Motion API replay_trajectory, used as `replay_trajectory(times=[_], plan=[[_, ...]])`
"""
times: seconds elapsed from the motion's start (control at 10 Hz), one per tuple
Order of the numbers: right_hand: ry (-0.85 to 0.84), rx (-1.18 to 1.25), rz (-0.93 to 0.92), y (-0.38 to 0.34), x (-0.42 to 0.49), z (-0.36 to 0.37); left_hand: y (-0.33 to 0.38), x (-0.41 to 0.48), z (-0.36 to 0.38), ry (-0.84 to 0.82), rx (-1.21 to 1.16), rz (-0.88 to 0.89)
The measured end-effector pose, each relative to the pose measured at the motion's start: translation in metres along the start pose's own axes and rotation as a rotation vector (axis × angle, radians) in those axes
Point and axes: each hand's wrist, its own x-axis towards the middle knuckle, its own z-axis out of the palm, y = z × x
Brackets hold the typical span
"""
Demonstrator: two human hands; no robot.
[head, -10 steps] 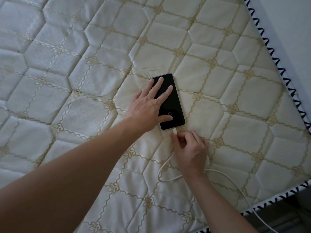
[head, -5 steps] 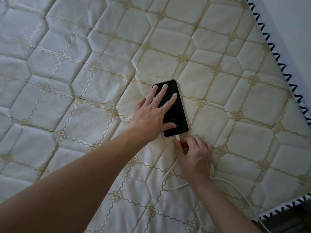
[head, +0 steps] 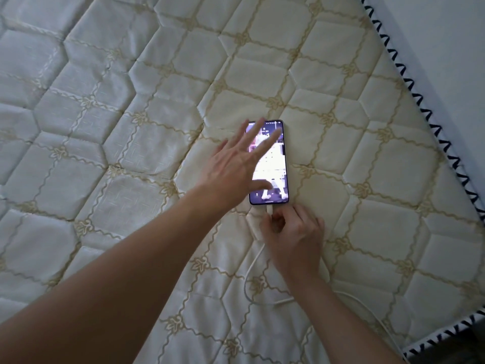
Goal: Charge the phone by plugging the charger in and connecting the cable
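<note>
The phone (head: 275,177) lies face up on the quilted mattress (head: 131,127), its screen lit with a bright picture. A white cable (head: 248,279) runs from the phone's bottom edge, loops on the mattress and leaves over the lower right edge. My right hand (head: 294,237) pinches the cable's plug right at the phone's port. My left hand (head: 236,166) hovers with fingers spread over the phone's left side, blurred with motion; whether it touches the screen I cannot tell. The charger itself is out of view.
The mattress edge with dark zigzag stitching (head: 425,111) runs along the right and lower right. A pale wall (head: 446,35) lies beyond it at the upper right. A dark gap (head: 462,350) shows past the lower right corner.
The phone's screen went from dark to lit. My left hand lifted and spread its fingers off the phone. My right hand stays at the plug.
</note>
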Motion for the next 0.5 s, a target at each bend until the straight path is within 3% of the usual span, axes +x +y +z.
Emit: replay_trajectory(times=[0.2, 0.4, 0.5], plan=[[-0.058, 0.015, 0.032, -0.009, 0.018, -0.004, -0.02, -0.019, -0.01, 0.101, 0.008, -0.141], [-0.018, -0.009, -0.053, 0.003, 0.006, -0.012, -0.023, -0.057, 0.005, 0.176, 0.04, -0.228], [-0.017, -0.069, -0.089, 0.015, 0.0, -0.022, -0.017, -0.073, 0.011, 0.13, 0.053, -0.245]])
